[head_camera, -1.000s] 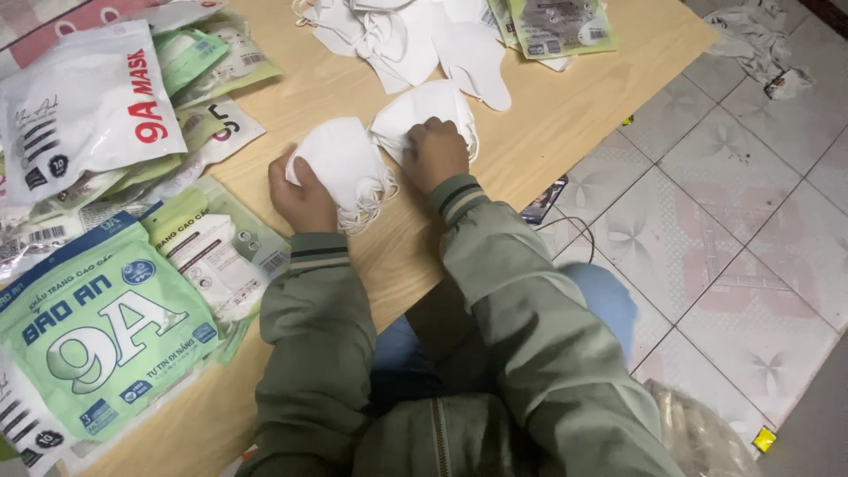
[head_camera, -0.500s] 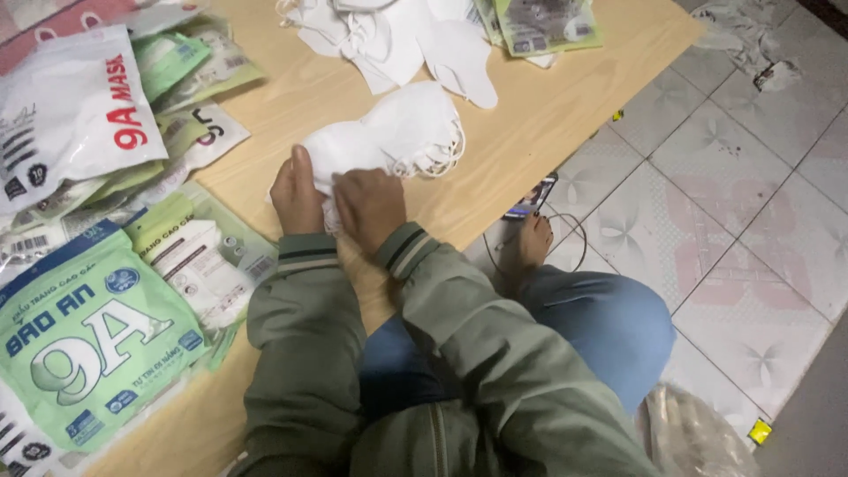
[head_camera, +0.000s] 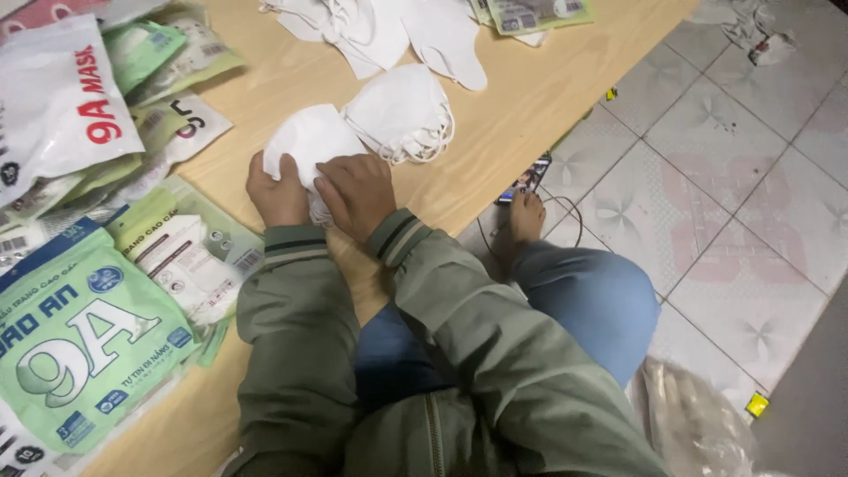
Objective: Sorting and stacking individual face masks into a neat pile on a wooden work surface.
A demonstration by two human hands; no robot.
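A: Wooden low table (head_camera: 530, 115) fills the upper frame; green packets (head_camera: 79, 344) lie at eight o'clock.

B: Hands?

A: Left hand (head_camera: 276, 190) and right hand (head_camera: 358, 194) both press flat on a white mask stack (head_camera: 309, 146) at centre. Second mask pile (head_camera: 397, 110) touches it at two o'clock.

our left hand (head_camera: 278, 190) and right hand (head_camera: 358, 194) rest side by side on a mask stack (head_camera: 309, 146) on the board (head_camera: 512, 97); a second stack (head_camera: 397, 110) lies just right, packets (head_camera: 84, 327) lie left, loose masks (head_camera: 380, 31) behind.
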